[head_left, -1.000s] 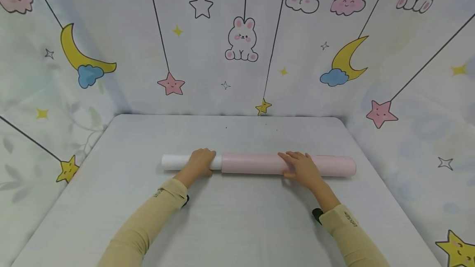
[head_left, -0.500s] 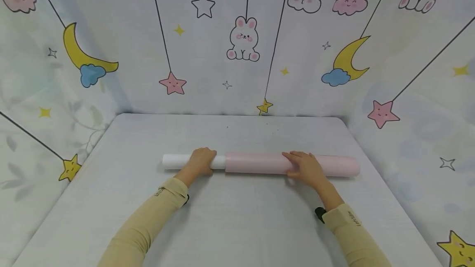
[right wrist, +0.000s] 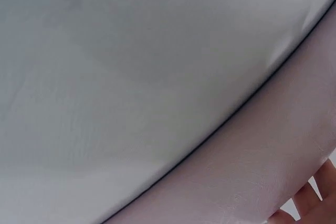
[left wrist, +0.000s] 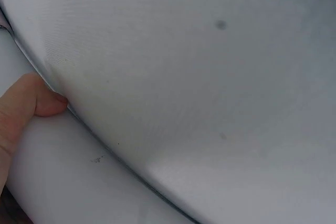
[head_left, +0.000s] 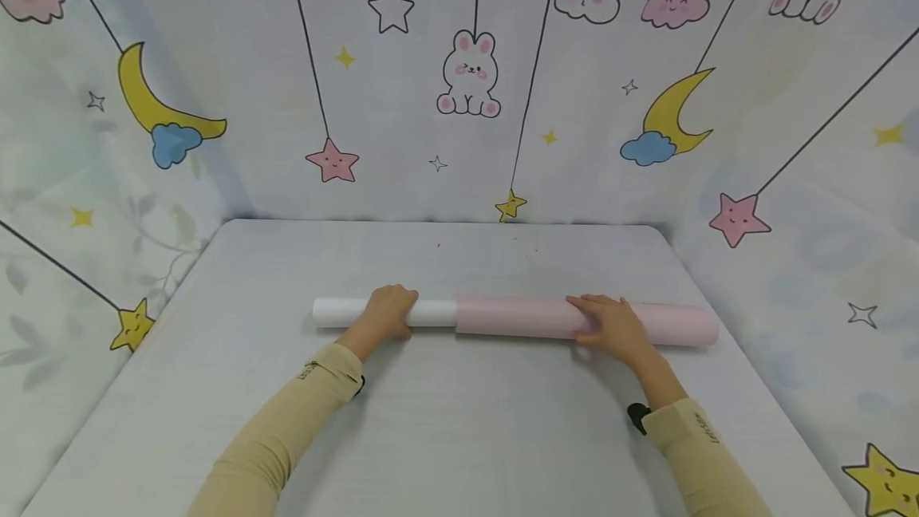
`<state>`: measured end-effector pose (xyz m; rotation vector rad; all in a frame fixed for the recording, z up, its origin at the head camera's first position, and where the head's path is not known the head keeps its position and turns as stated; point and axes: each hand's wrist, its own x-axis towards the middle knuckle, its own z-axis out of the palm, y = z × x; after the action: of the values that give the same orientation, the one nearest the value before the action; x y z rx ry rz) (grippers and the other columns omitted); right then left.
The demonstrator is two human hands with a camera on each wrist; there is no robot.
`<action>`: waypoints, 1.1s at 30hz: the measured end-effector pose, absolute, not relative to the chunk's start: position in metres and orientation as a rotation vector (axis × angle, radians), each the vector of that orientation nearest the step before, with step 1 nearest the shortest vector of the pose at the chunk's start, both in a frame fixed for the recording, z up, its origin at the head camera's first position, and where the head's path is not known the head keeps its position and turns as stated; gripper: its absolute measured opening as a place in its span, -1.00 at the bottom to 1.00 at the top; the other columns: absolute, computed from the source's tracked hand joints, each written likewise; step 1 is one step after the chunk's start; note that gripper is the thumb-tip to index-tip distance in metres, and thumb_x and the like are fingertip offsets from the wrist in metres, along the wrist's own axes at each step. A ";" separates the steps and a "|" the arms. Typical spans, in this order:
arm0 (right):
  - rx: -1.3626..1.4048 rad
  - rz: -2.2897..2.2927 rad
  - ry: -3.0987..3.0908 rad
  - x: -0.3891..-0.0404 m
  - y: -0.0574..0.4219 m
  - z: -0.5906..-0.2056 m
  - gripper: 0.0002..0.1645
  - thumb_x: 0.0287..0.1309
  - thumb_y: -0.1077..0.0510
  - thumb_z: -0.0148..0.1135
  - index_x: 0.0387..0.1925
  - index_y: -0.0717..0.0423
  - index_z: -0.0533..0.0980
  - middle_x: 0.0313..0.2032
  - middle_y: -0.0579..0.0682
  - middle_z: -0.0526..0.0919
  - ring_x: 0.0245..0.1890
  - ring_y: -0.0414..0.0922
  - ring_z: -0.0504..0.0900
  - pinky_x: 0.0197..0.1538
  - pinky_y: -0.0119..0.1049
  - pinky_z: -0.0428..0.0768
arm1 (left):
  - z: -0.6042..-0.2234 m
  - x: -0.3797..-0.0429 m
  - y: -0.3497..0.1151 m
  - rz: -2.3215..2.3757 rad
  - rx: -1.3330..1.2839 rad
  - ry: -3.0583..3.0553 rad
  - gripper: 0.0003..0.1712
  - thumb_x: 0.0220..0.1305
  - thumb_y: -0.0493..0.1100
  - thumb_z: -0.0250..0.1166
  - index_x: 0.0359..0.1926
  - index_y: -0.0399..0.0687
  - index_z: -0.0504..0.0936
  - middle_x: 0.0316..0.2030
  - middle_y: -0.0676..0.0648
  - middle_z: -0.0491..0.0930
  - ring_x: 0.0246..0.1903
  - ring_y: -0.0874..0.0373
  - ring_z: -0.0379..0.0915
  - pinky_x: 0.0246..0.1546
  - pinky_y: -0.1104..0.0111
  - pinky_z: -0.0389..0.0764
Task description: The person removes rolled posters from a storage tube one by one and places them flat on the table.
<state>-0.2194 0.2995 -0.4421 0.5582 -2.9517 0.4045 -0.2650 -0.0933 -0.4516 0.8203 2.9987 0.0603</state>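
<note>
A white roll [head_left: 436, 313] lies crosswise on the white table, with its right part inside a wider pink tube [head_left: 517, 316]. My left hand [head_left: 384, 313] grips the white roll left of the pink tube's edge. In the left wrist view, the thumb [left wrist: 50, 102] presses along the side of the white roll [left wrist: 68, 166]. My right hand [head_left: 610, 327] holds the pink tube from above near its middle, thumb on the near side and fingers over the far side. The right wrist view shows fingertips [right wrist: 310, 203] at the edge of the pink tube [right wrist: 247, 145].
The white table [head_left: 459, 421] extends around both hands, its far edge against a cloth backdrop [head_left: 402, 102] printed with moons, stars and bunnies. Tan sleeves [head_left: 287, 421] and dark wrist straps [head_left: 638, 418] show on both arms. Small dark specks lie near the table's far edge.
My right hand has moved right with the pink tube, so more of the white roll shows between the hands. My left hand and the roll's left end stay in place.
</note>
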 end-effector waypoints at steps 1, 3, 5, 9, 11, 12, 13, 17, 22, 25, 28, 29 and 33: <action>0.551 0.409 -2.959 -0.219 0.302 -0.442 -0.24 -0.15 0.03 0.41 0.17 0.07 0.41 0.09 0.23 0.46 0.13 0.17 0.37 0.14 0.33 0.01 | -0.452 -0.265 -0.093 0.064 0.822 2.999 -0.54 -0.28 -0.12 0.54 -0.38 -0.17 0.48 -0.44 -0.11 0.56 -0.43 0.01 0.50 -0.41 0.21 0.52; 0.535 0.427 -2.966 -0.219 0.308 -0.442 -0.23 -0.16 0.03 0.42 0.17 0.08 0.41 0.10 0.24 0.46 0.14 0.18 0.36 0.13 0.35 -0.02 | -0.452 -0.265 -0.094 0.071 0.826 2.998 -0.54 -0.28 -0.12 0.54 -0.38 -0.16 0.47 -0.44 -0.11 0.56 -0.43 0.01 0.49 -0.41 0.21 0.52; 0.523 0.459 -2.968 -0.218 0.314 -0.440 -0.23 -0.18 0.06 0.43 0.16 0.09 0.42 0.09 0.24 0.46 0.13 0.20 0.36 0.12 0.38 -0.03 | -0.452 -0.265 -0.093 0.075 0.825 2.997 -0.54 -0.28 -0.13 0.54 -0.38 -0.16 0.48 -0.44 -0.11 0.56 -0.43 0.01 0.50 -0.41 0.21 0.52; 0.501 0.512 -2.971 -0.217 0.323 -0.439 -0.23 -0.20 0.11 0.45 0.15 0.12 0.42 0.09 0.24 0.47 0.13 0.21 0.35 0.11 0.39 -0.06 | -0.450 -0.265 -0.093 0.081 0.819 3.001 -0.54 -0.28 -0.13 0.55 -0.36 -0.17 0.49 -0.43 -0.12 0.57 -0.41 0.00 0.51 -0.40 0.20 0.52; 0.496 0.529 -2.975 -0.218 0.326 -0.440 -0.23 -0.21 0.12 0.45 0.15 0.13 0.42 0.08 0.25 0.46 0.13 0.22 0.35 0.12 0.38 -0.05 | -0.451 -0.265 -0.093 0.080 0.810 2.996 -0.53 -0.28 -0.13 0.55 -0.35 -0.17 0.50 -0.41 -0.12 0.57 -0.39 -0.01 0.51 -0.38 0.20 0.53; 0.492 0.536 -2.977 -0.218 0.328 -0.440 -0.22 -0.21 0.13 0.46 0.15 0.13 0.42 0.09 0.25 0.46 0.13 0.22 0.35 0.12 0.37 -0.05 | -0.452 -0.265 -0.092 0.080 0.805 2.994 -0.53 -0.28 -0.13 0.55 -0.35 -0.17 0.49 -0.41 -0.12 0.57 -0.39 -0.01 0.51 -0.37 0.20 0.52; 0.491 0.544 -2.979 -0.219 0.329 -0.440 -0.22 -0.21 0.13 0.46 0.15 0.14 0.42 0.09 0.26 0.46 0.13 0.23 0.34 0.13 0.36 -0.04 | -0.453 -0.265 -0.092 0.076 0.802 2.991 -0.53 -0.27 -0.12 0.55 -0.35 -0.16 0.49 -0.40 -0.12 0.57 -0.39 0.00 0.51 -0.37 0.21 0.52; 0.481 0.557 -2.993 -0.222 0.330 -0.438 -0.22 -0.18 0.12 0.44 0.17 0.15 0.40 0.10 0.28 0.44 0.14 0.25 0.33 0.13 0.34 0.00 | -0.455 -0.265 -0.093 0.075 0.794 2.984 -0.55 -0.27 -0.13 0.55 -0.38 -0.15 0.48 -0.43 -0.10 0.57 -0.42 0.02 0.50 -0.39 0.22 0.51; 0.452 0.573 -3.014 -0.230 0.331 -0.435 -0.23 -0.10 0.11 0.39 0.20 0.16 0.36 0.12 0.31 0.40 0.14 0.29 0.30 0.15 0.27 0.05 | -0.456 -0.265 -0.093 0.070 0.791 2.993 -0.54 -0.29 -0.12 0.55 -0.39 -0.16 0.48 -0.44 -0.10 0.57 -0.43 0.02 0.49 -0.40 0.22 0.51; 0.427 0.557 -3.023 -0.236 0.331 -0.433 -0.25 -0.06 0.10 0.37 0.21 0.17 0.35 0.12 0.33 0.39 0.14 0.30 0.29 0.15 0.25 0.08 | -0.455 -0.265 -0.092 0.056 0.790 2.993 -0.54 -0.28 -0.11 0.55 -0.38 -0.16 0.49 -0.42 -0.11 0.57 -0.42 0.02 0.50 -0.39 0.22 0.51; 0.403 0.532 -3.028 -0.241 0.331 -0.431 -0.25 -0.03 0.11 0.34 0.22 0.19 0.33 0.12 0.35 0.38 0.14 0.31 0.28 0.14 0.26 0.09 | -0.453 -0.265 -0.092 0.060 0.787 2.982 -0.55 -0.27 -0.12 0.55 -0.38 -0.16 0.48 -0.43 -0.11 0.57 -0.43 0.02 0.49 -0.40 0.23 0.51; 0.399 0.517 -3.026 -0.243 0.331 -0.431 -0.26 -0.03 0.11 0.34 0.22 0.20 0.32 0.12 0.36 0.38 0.14 0.32 0.28 0.13 0.27 0.10 | -0.453 -0.265 -0.092 0.064 0.784 2.981 -0.55 -0.27 -0.13 0.55 -0.39 -0.16 0.48 -0.44 -0.11 0.56 -0.43 0.02 0.49 -0.40 0.23 0.51; 0.402 0.478 -3.010 -0.250 0.333 -0.430 -0.27 0.01 0.13 0.30 0.22 0.24 0.30 0.11 0.41 0.35 0.12 0.35 0.28 0.10 0.31 0.10 | -0.452 -0.264 -0.092 0.069 0.770 2.981 -0.55 -0.27 -0.13 0.54 -0.39 -0.15 0.48 -0.45 -0.10 0.56 -0.44 0.01 0.49 -0.41 0.21 0.51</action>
<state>-0.2503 0.3329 -0.4303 0.4015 -3.0103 0.4777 -0.2642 -0.0915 -0.4518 0.7703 2.9813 0.0686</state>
